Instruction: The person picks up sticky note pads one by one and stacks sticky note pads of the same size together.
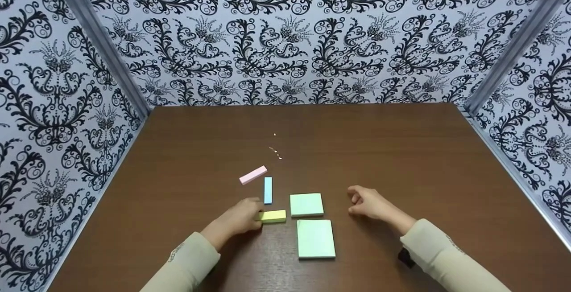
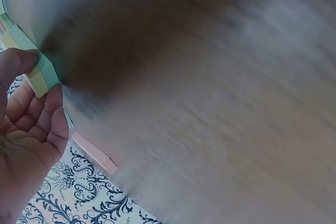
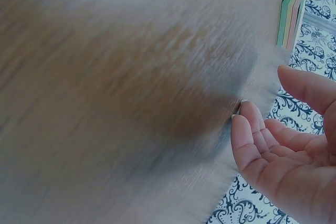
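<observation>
My left hand [image 1: 241, 217] pinches the left end of a narrow yellow sticky-note pad [image 1: 274, 216] between thumb and fingers. In the left wrist view this pad [image 2: 46, 73] shows a green layer along its side. Just beyond it lies a narrow blue sticky-note pad [image 1: 268, 190], and farther off a pink one [image 1: 253, 175] set at a slant. To the right are two larger light green sticky-note pads, a squarish one [image 1: 306, 204] behind a bigger one [image 1: 316, 239]. My right hand [image 1: 369, 203], fingers loosely curled and holding nothing, is over the table right of them.
Everything lies on a brown wooden table [image 1: 379, 149], walled by black-and-white patterned panels [image 1: 285, 42] at the back and sides. Small light specks [image 1: 275, 151] mark the tabletop beyond the pads. A small black object [image 1: 405, 257] is partly hidden by my right sleeve.
</observation>
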